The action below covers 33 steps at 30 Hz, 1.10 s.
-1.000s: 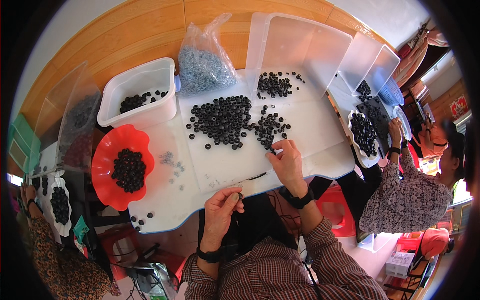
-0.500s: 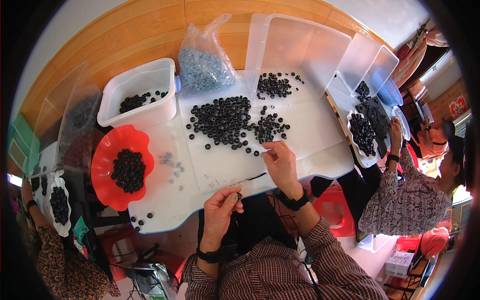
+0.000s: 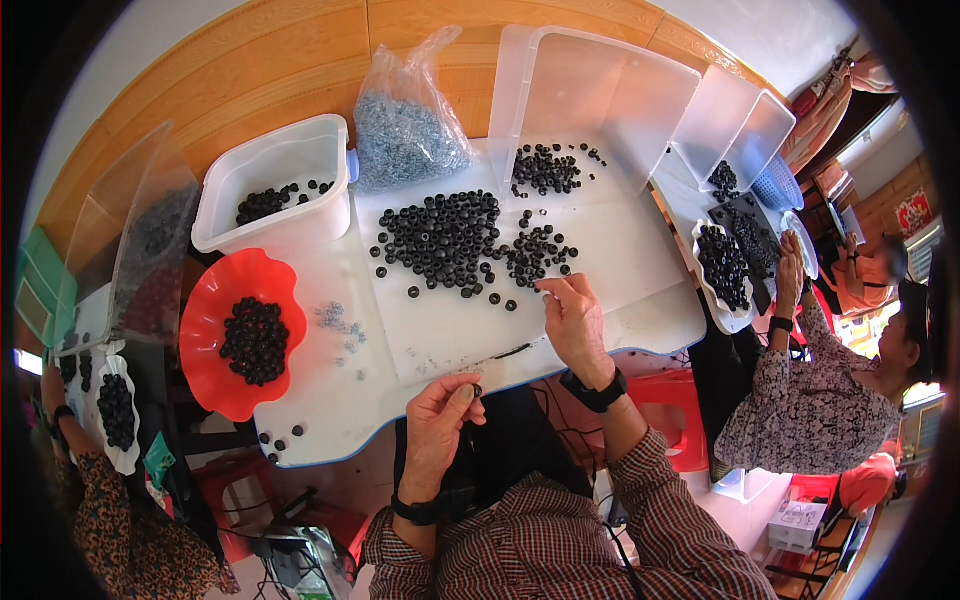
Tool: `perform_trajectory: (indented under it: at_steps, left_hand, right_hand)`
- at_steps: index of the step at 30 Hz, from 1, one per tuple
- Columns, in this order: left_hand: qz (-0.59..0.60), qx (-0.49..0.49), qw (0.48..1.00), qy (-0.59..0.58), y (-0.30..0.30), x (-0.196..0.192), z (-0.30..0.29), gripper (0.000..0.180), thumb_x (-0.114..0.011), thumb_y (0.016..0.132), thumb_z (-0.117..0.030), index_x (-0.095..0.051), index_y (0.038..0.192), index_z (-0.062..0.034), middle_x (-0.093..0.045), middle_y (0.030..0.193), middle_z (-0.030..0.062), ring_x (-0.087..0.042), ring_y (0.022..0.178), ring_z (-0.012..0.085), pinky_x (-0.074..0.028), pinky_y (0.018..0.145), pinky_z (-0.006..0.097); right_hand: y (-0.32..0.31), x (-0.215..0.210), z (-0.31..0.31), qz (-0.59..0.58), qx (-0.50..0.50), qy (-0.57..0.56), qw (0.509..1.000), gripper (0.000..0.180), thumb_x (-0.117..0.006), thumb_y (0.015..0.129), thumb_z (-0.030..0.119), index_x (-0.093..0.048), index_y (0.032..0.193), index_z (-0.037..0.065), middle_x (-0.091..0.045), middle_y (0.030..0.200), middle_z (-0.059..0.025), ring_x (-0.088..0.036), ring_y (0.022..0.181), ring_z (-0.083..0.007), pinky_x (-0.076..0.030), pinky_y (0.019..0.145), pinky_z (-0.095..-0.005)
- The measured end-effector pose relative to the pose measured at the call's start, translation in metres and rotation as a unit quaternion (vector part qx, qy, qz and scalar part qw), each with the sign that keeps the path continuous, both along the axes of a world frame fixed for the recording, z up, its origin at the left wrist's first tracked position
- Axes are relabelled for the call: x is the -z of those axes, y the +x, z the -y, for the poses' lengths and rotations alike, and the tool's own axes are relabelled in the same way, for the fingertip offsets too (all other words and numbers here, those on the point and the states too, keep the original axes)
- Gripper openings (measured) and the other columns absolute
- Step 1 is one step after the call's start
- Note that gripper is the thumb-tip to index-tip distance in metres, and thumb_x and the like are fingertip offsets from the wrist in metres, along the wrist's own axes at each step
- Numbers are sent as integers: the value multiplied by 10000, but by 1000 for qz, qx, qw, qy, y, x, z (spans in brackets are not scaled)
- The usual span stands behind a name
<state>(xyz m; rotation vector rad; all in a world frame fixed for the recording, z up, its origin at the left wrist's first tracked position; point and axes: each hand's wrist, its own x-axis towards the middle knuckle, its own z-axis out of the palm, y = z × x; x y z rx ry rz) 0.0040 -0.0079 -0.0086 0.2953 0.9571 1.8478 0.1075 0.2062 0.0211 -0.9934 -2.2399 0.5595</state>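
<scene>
Near the table's front edge, my left hand pinches a small black round piece between thumb and fingers. My right hand reaches over the table, thumb and forefinger drawn together at the near edge of a pile of small black pieces. Whether a piece is between those fingertips is hard to make out. To the left of that pile spreads a larger heap of round black pieces with holes. A thin dark stick lies between my hands near the table edge.
A red scalloped bowl and a white tub, both with black pieces, stand left. Behind are a clear bag of bluish bits and a translucent box on its side. Co-workers sit at both sides; one person's hand shows right.
My right hand has moved slightly right and forward, its fingertips now at the edge of the small pieces. My left hand keeps its hold on the small black round piece.
</scene>
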Motion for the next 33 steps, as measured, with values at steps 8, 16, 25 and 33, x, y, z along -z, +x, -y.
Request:
perform_trajectory:
  at_steps: [8,16,25,33]
  left_hand:
    - [-1,0,1000,6,0,-2,-1,213,-619,959,-90,-653,1128,35,-675,954,93,-629,753,122,-557,671,253]
    - [1,-1,1000,-8,0,0,1,202,-618,956,-72,-654,1123,36,-673,941,89,-634,753,126,-557,674,251]
    - [-65,70,995,-12,6,-10,1,196,-607,961,-69,-660,1118,36,-664,887,59,-621,742,98,-540,667,231]
    - [-55,65,996,-23,5,-6,2,196,-592,960,-43,-653,1119,54,-674,936,100,-626,736,119,-543,659,246]
  right_hand:
    - [5,8,-2,-30,-2,-19,999,157,-583,810,-49,-665,915,34,-589,921,-146,-611,712,-317,-498,617,-413]
    - [3,5,1,-42,-4,-31,999,101,-614,839,-9,-671,918,18,-591,908,-150,-614,713,-319,-499,624,-410]
    - [-4,7,5,2,14,25,1000,87,-657,866,124,-683,917,59,-598,917,-112,-638,776,-314,-513,662,-416]
    - [-2,7,5,29,16,25,999,84,-662,853,115,-684,886,41,-605,942,-113,-638,762,-313,-512,660,-418]
